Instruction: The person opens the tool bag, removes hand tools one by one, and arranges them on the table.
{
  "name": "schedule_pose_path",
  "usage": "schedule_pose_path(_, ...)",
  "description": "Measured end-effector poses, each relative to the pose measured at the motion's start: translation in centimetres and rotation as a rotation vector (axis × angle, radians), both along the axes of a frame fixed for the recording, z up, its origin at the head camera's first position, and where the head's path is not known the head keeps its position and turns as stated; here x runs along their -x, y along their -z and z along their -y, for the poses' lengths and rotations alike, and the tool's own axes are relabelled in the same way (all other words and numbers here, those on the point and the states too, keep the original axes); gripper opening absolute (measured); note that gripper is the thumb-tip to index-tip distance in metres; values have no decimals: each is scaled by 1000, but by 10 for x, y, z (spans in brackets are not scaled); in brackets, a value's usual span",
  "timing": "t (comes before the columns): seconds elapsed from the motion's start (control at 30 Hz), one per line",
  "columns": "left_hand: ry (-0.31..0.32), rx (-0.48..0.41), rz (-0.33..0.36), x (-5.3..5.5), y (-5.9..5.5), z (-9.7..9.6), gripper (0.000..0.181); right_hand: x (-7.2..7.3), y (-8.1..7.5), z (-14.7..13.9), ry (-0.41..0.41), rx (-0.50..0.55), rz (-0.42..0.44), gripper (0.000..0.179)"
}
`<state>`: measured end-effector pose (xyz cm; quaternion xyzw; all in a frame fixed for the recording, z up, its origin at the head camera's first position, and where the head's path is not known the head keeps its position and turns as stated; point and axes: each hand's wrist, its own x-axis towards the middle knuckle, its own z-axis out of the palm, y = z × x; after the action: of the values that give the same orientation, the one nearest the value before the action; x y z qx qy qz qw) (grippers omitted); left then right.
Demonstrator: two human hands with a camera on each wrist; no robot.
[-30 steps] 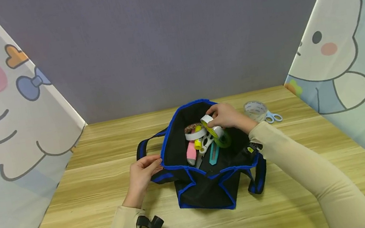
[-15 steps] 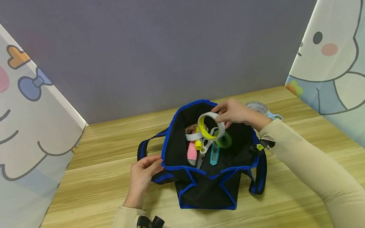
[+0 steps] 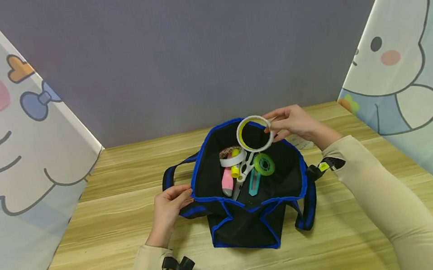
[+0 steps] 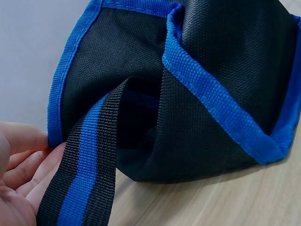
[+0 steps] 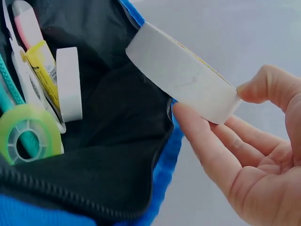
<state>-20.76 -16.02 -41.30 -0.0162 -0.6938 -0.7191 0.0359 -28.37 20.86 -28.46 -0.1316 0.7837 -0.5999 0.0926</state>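
Observation:
A black bag with blue trim (image 3: 245, 227) stands wide-mouthed on the table. My left hand (image 3: 172, 209) pinches its left rim between thumb and fingers, beside a blue-striped strap (image 4: 89, 155). Above the bag's far right rim, my right hand (image 3: 295, 123) pinches a white roll of tape (image 3: 254, 133) with a yellow inner ring. Inside the bag lie a smaller white tape roll (image 5: 69, 84), a yellow glue stick (image 3: 235, 169), a pink-handled tool (image 3: 227, 181), white-handled scissors (image 3: 244, 170), a teal utility knife (image 3: 254, 182) and a green tape roll (image 3: 264, 164).
Behind my right hand, a clear tape roll (image 3: 301, 143) lies on the wooden table (image 3: 119, 239), mostly hidden. A grey panel (image 3: 205, 50) closes off the back, with cartoon-printed panels at both sides. A second strap (image 3: 306, 210) hangs at the bag's right.
My right hand has lifted the white tape roll up and to the right, out of the bag's opening, uncovering the green tape roll. The left hand stays on the rim.

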Motion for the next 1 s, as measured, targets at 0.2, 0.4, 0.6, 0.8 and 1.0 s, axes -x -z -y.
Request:
schedule_pose_path(0.2, 0, 0, -1, 0, 0, 1, 17, 0, 1, -13, 73, 133, 0, 44)
schedule_pose_path(0.4, 1, -4, -2, 0, 1, 1, 17, 0, 3, -32, 128, 313, -1, 27)
schedule_pose_path(0.6, 7, 3, -2, 0, 0, 1, 17, 1, 5, -55, 161, 491, -1, 31)
schedule_pose_path(0.8, 14, 1, 0, 1, 0, 0, 18, 3, 14, -81, 209, 599, 7, 29)
schedule_pose_path(1.0, 16, 0, 1, 1, 0, 0, 18, 5, 24, -105, 311, 731, 20, 32)
